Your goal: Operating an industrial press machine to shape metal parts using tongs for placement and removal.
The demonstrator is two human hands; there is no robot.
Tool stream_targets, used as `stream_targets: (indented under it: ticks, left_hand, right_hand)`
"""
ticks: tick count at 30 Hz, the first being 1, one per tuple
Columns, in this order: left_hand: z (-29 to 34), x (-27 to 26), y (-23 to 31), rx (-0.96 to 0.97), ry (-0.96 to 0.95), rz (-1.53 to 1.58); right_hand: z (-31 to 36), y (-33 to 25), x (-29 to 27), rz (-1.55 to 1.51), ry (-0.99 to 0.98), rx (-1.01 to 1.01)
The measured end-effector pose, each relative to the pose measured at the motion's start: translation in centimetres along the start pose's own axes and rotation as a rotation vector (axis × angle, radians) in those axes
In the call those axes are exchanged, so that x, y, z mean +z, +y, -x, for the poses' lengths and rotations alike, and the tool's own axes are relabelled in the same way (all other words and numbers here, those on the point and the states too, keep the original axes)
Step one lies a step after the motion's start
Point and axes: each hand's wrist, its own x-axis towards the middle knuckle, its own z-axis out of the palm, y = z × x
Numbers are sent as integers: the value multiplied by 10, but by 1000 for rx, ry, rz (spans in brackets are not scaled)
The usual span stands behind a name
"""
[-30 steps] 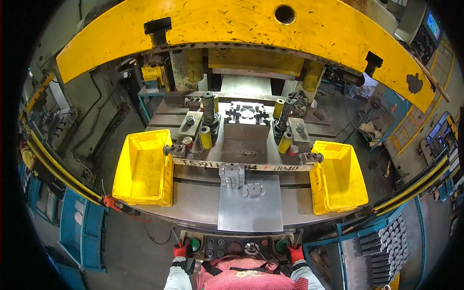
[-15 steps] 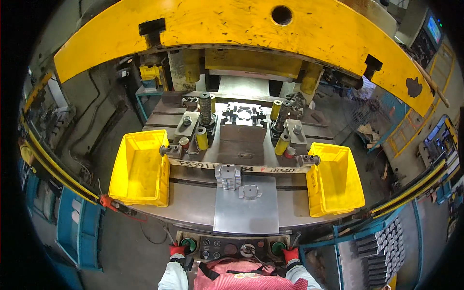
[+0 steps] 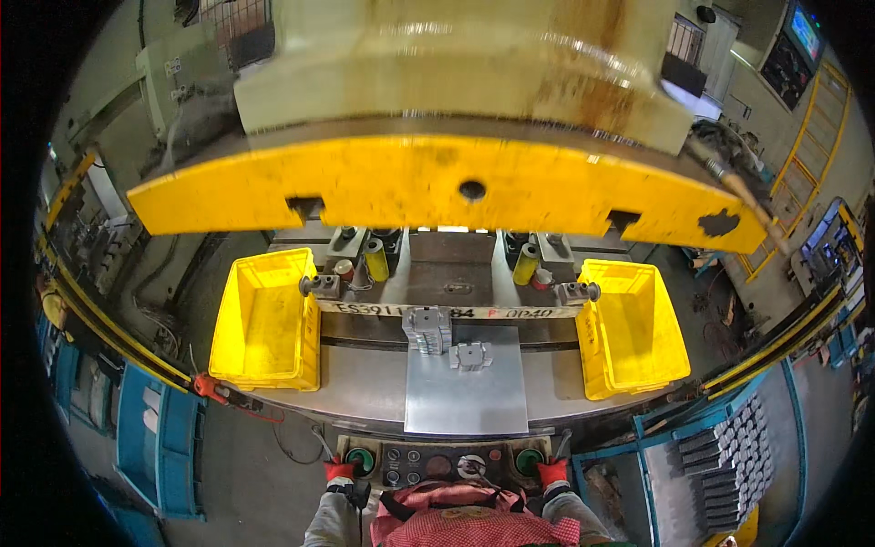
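Head view: at the lower centre, the left hand and right hand, both in red gloves, are at the two ends of the panel. Each is just at the outer side of a green button, the left button and right button. How far the fingers are curled, and whether they press or grip anything, I cannot tell.

Above the panel, the plate lies on the table, its near end close to the table's front edge. A stack of grey parts and a lone part sit at its far end, close together, well apart from the hands.

A strip of table separates the plate from the left bin; the strip toward the right bin is narrower. The yellow beam spans the upper frame, its lower edge hiding the back of the die. Floor stretches between the left hand and the blue rack at lower left; the right rack comes much nearer the right hand.
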Motion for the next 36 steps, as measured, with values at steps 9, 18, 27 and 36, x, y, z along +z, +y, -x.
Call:
stream_targets:
  ticks: [9,18,27,36]
  left_hand:
    - [-11,8,0,56,-4,-21]
    - [-3,-45,-69,-15,201,349]
    - [144,-135,229,690,-23,823]
    - [163,-19,492,800,-866,123]
  right_hand:
    - [-20,25,7,-183,14,-106]
    - [20,0,-62,-668,-133,52]
    - [83,-218,-169,-946,38,-417]
    - [89,-509,-81,-201,-404,-1039]
